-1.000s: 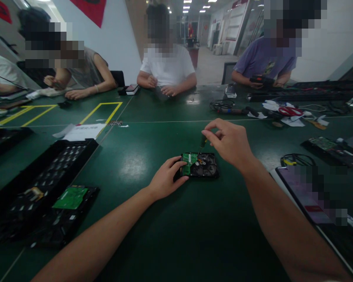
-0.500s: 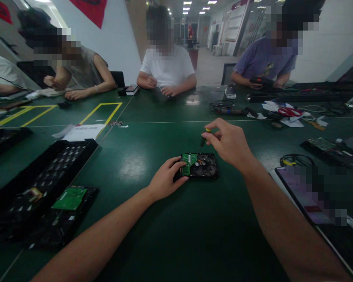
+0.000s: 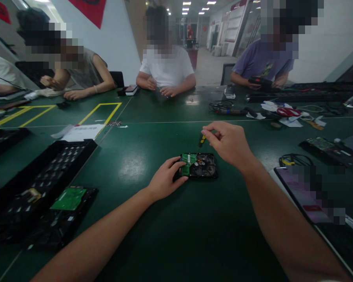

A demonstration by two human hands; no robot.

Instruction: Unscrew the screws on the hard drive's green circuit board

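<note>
A hard drive lies on the green table with its green circuit board facing up on the left part. My left hand grips the drive's left end, fingers over the board's edge and thumb along the near side. Above the drive, my right hand pinches the handle of a black and yellow screwdriver. The thin shaft points down, its tip at the right edge of the circuit board. Whether the tip sits in a screw is too small to tell.
At left stand a long black tray and another hard drive. A phone or tablet lies at right, near a coiled cable. Several people sit across the table. Gloves and cables lie at the far right.
The fingers of my right hand have shifted slightly on the screwdriver handle, which shows its yellow part turned. My left hand and the hard drive have stayed in place.
</note>
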